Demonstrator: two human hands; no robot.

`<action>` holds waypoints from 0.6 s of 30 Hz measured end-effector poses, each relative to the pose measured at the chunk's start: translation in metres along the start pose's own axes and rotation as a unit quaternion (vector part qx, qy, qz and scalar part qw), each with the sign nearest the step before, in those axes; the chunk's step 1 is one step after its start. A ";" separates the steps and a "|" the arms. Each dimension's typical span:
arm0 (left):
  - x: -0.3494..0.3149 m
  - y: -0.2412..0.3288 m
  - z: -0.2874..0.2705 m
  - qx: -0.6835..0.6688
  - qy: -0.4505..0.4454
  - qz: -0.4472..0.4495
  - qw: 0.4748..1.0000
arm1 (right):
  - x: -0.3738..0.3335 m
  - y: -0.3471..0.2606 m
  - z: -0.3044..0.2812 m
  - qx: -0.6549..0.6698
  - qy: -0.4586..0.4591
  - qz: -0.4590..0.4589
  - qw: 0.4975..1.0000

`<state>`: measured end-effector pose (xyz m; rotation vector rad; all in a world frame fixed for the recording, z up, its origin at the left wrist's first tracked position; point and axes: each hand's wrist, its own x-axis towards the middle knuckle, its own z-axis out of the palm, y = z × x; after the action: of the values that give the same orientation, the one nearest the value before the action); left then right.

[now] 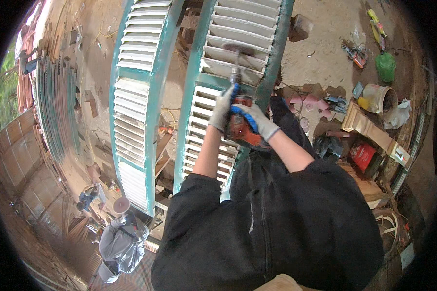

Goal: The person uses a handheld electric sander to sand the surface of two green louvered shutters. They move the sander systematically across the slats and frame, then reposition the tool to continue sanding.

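Observation:
Both my hands wear pale gloves with blue on them and hold a red and black power drill (239,127). My left hand (221,110) is closed around its front part, behind the chuck. My right hand (258,119) wraps the body farther back. From the chuck a thin shaft runs to a round disc (239,49), smeared by motion, over the slats of a louvered shutter (195,72). I cannot tell whether the disc touches them. This shutter has a worn green frame and whitish slats. A second green shutter (151,121) lies to its left.
At the right are a bucket (377,99), a green bag (385,67), a wooden piece (361,123) and a red container (364,156). Pinkish discs (308,103) lie near my right arm. Long strips (58,106) stand at the left. Another person (124,241) works at the lower left.

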<state>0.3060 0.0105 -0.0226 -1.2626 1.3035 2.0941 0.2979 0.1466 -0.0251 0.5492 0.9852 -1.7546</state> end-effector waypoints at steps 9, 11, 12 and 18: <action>0.015 0.062 -0.078 0.115 -0.017 0.052 0.992 | 0.049 0.029 0.085 0.216 -0.026 0.013 0.976; 0.012 0.069 -0.083 0.116 -0.074 0.050 0.989 | 0.051 0.033 0.093 0.250 0.027 0.077 0.965; 0.011 0.076 -0.086 0.168 -0.042 0.076 0.982 | 0.055 0.033 0.097 0.229 0.038 0.080 0.969; 0.017 0.099 -0.086 0.301 0.029 0.037 0.953 | 0.071 0.028 0.105 0.187 0.020 0.069 0.980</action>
<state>0.2711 -0.1148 0.0000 -1.0135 1.8493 1.5158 0.3040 0.0167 -0.0287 0.8721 0.6271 -1.8176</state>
